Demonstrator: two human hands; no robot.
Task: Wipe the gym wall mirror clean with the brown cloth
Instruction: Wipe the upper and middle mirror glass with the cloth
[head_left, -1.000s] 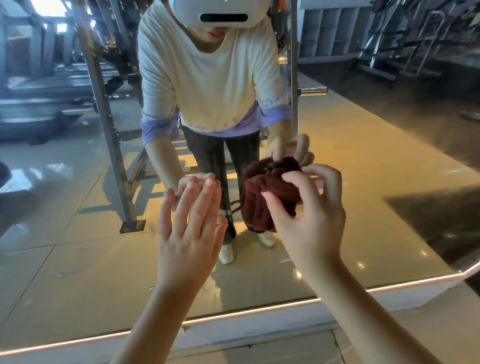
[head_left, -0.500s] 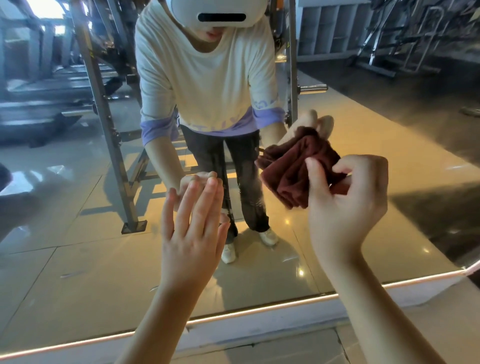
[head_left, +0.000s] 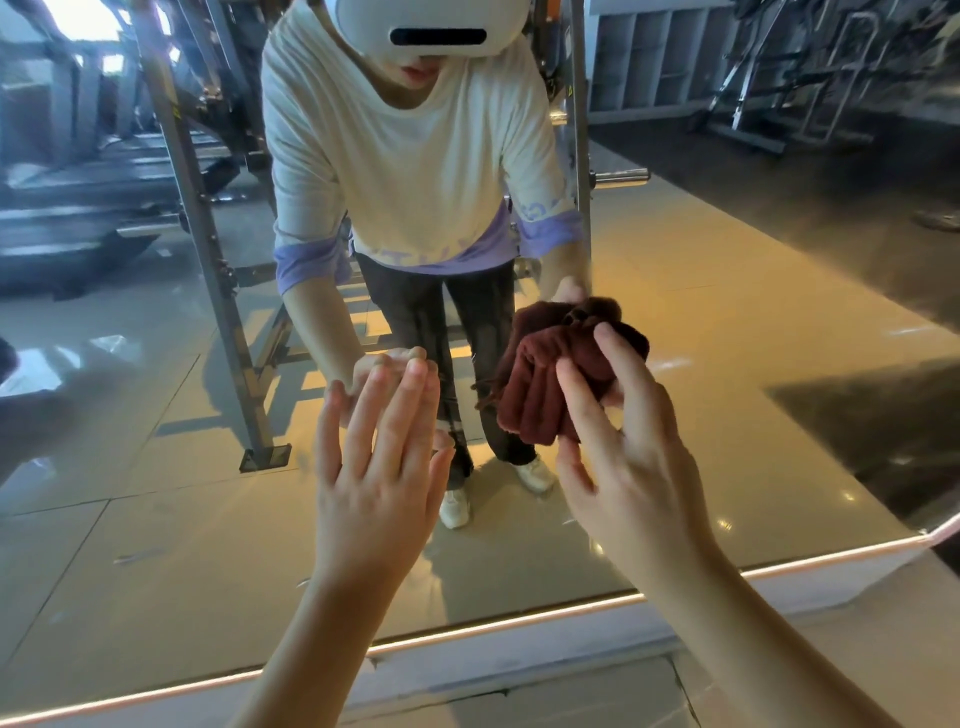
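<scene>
The wall mirror (head_left: 727, 415) fills most of the head view and reflects me and the gym floor. My right hand (head_left: 618, 457) grips the bunched brown cloth (head_left: 540, 384) against the glass, right of centre. My left hand (head_left: 379, 467) lies flat on the mirror with straight fingers, just left of the cloth. Its fingertips meet their reflection.
The mirror's bottom edge (head_left: 467, 631) runs along a lit strip above a white baseboard (head_left: 519, 670) and tiled floor. Reflected in the glass are a metal rack upright (head_left: 208, 260), treadmills at the left and exercise machines at the far right.
My right hand has swept the cloth from the upper right back down and left across the glass. My left hand has stayed pressed in place.
</scene>
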